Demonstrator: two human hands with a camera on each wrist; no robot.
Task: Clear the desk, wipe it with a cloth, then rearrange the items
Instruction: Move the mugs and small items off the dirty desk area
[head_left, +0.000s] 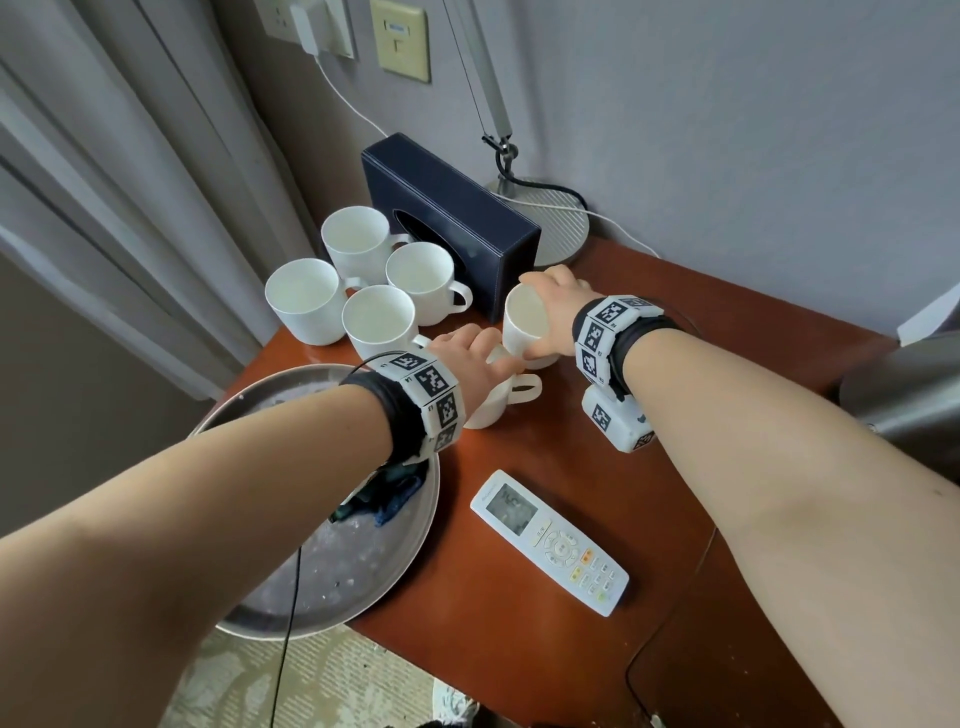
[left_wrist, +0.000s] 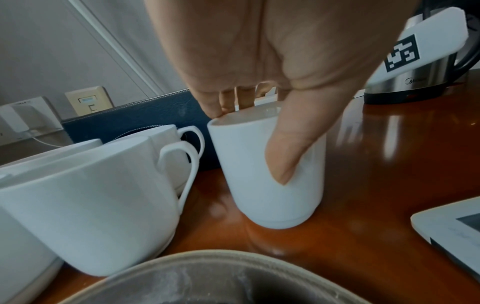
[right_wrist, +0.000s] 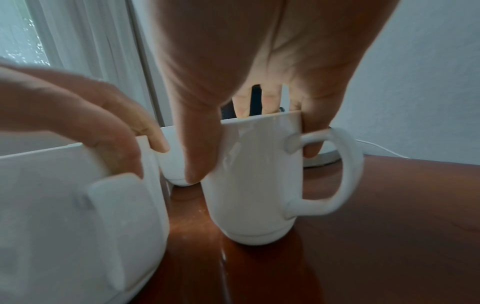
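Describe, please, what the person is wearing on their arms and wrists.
Both forearms are bare, without sleeves. Each wrist carries a black strap under a band of white blocks printed with black square codes. A thin black cable hangs from the left wrist.

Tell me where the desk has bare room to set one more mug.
Bare desk lies right of the remote, toward the kettle, and behind the right hand. Crowded: four mugs by the tissue box, and the tray.
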